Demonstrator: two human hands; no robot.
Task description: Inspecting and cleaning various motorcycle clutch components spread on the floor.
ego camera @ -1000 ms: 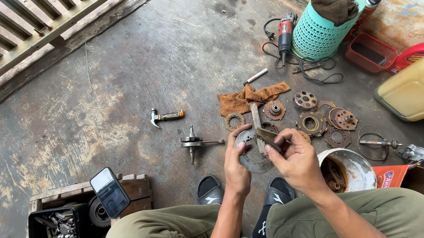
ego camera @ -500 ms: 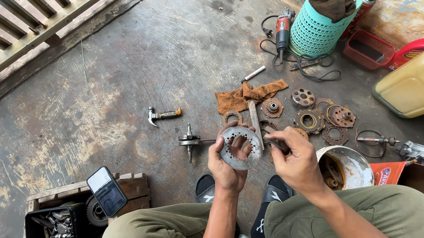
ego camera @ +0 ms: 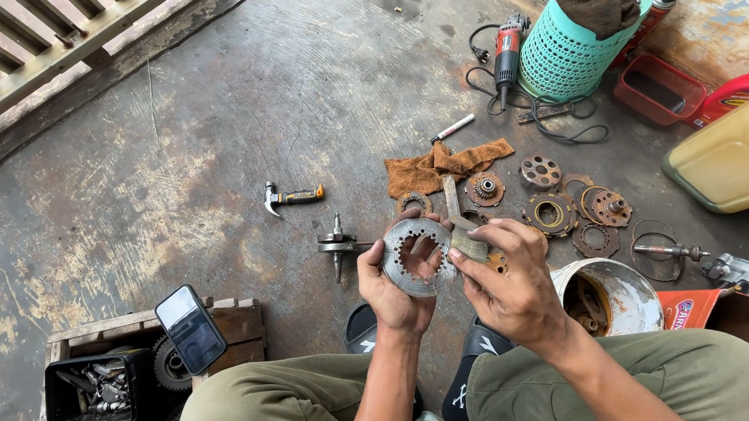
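I hold a toothed metal ring (ego camera: 415, 256) up in my left hand (ego camera: 397, 292), fingers curled under its rim, while my right hand (ego camera: 509, 284) pinches a small flat piece (ego camera: 468, 244) against its edge. Beyond my grip, the stained concrete floor (ego camera: 223, 140) carries rusty discs (ego camera: 565, 209), a brown rag (ego camera: 442, 167) and a hammer (ego camera: 291, 198); a wooden grate (ego camera: 65, 27) lies far left.

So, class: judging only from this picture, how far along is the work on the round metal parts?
Looks done: several rusty discs already lie apart on the floor beside a brown rag.
In hand: the left hand holds a toothed grey plate; the right hand presses a flat tool to its rim.
Left: a shaft and hammer lie untouched; how much remains cannot be told.
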